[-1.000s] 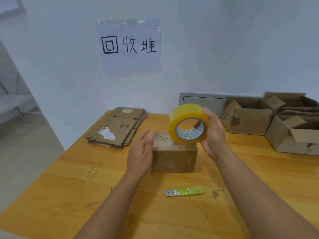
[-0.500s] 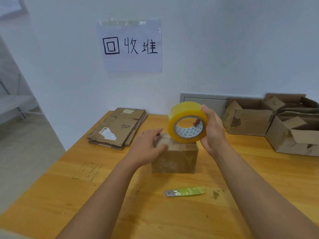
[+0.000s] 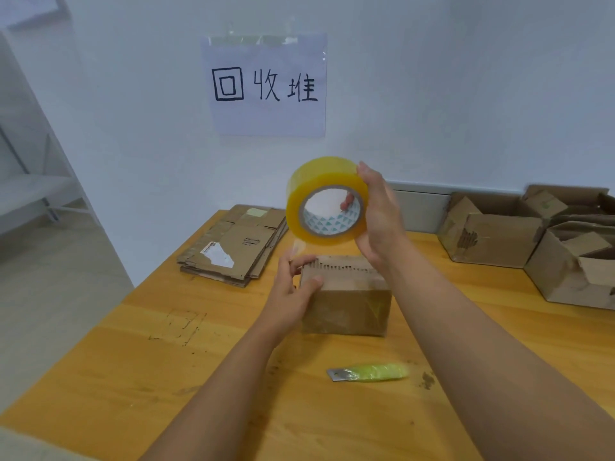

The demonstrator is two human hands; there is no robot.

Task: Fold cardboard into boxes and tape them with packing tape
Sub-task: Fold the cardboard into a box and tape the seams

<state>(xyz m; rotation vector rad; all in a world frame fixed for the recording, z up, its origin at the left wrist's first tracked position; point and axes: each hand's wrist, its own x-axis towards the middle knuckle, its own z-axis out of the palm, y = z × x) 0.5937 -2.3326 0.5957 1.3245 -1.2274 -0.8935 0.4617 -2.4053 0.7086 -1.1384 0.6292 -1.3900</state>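
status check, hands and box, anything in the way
Right hand grips tape roll above box. Left hand holds box's left top edge. Knife on table, clear of the work.

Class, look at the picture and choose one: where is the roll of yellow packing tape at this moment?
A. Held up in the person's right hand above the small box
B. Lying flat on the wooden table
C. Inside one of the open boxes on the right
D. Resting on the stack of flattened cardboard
A: the right hand grips the tape roll in the air above the small box, while the left hand holds the box's left end.
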